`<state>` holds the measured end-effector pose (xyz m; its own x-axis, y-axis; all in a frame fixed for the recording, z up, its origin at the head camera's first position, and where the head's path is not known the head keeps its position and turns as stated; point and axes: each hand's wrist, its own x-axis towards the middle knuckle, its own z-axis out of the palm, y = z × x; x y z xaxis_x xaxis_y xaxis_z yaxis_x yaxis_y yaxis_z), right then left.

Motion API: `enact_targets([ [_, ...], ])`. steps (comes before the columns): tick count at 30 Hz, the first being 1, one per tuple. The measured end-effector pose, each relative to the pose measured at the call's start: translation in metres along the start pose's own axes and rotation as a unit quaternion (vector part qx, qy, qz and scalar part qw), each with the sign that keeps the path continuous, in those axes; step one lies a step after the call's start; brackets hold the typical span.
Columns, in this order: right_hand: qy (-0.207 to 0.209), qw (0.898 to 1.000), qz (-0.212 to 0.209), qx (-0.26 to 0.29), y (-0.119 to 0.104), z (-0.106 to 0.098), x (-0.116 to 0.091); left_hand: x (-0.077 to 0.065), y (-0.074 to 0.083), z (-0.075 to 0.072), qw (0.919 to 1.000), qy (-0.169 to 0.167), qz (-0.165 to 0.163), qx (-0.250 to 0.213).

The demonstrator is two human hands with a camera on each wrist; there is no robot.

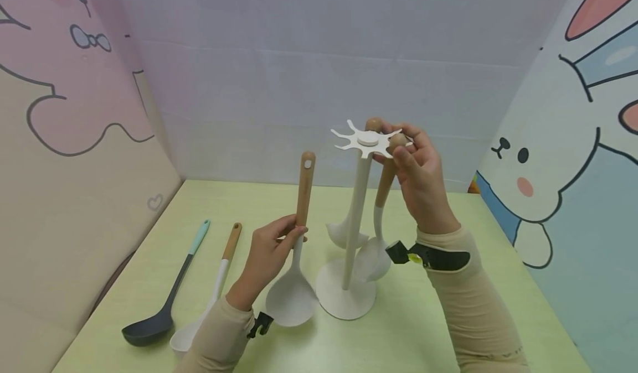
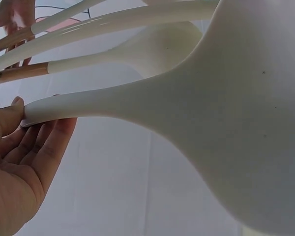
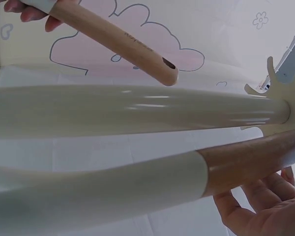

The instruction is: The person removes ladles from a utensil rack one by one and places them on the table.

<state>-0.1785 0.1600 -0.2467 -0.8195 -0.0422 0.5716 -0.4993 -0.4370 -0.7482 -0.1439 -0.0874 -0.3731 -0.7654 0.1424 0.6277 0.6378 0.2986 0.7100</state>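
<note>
My left hand (image 1: 271, 248) pinches a white turner (image 1: 291, 301) at its neck, just below the wooden handle, which points upward. Its broad rounded head hangs low, beside the base of a white utensil stand (image 1: 347, 290). At the top of the stand, my right hand (image 1: 421, 168) holds the wooden handle of a white spoon (image 1: 371, 259), thumb in front, by the hooks. Behind the pole hangs a white ladle (image 1: 343, 233), its wooden knob end close to my right fingertips. The right wrist view shows fingers under the spoon's wooden handle (image 3: 255, 164).
To the left, a black ladle (image 1: 152, 329) with a mint handle lies on the pale table (image 1: 423, 312). Beside it lies a white utensil (image 1: 219, 279) with a wooden handle, partly behind my left sleeve. Cartoon-printed panels (image 1: 558, 157) stand at the sides, with a plain back wall.
</note>
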Motion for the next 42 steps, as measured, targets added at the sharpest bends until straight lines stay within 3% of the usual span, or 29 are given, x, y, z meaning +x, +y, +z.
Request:
enact_targets([
  [21, -0.002, 1.000, 0.001, 0.007, 0.000, -0.001, 0.001, -0.012, -0.031, -0.004, 0.9920, -0.027, -0.122, -0.016],
  [42, -0.005, 1.000, -0.001, -0.003, 0.001, -0.003, 0.001, -0.020, -0.050, -0.008, 0.9812, -0.039, -0.189, 0.013],
])
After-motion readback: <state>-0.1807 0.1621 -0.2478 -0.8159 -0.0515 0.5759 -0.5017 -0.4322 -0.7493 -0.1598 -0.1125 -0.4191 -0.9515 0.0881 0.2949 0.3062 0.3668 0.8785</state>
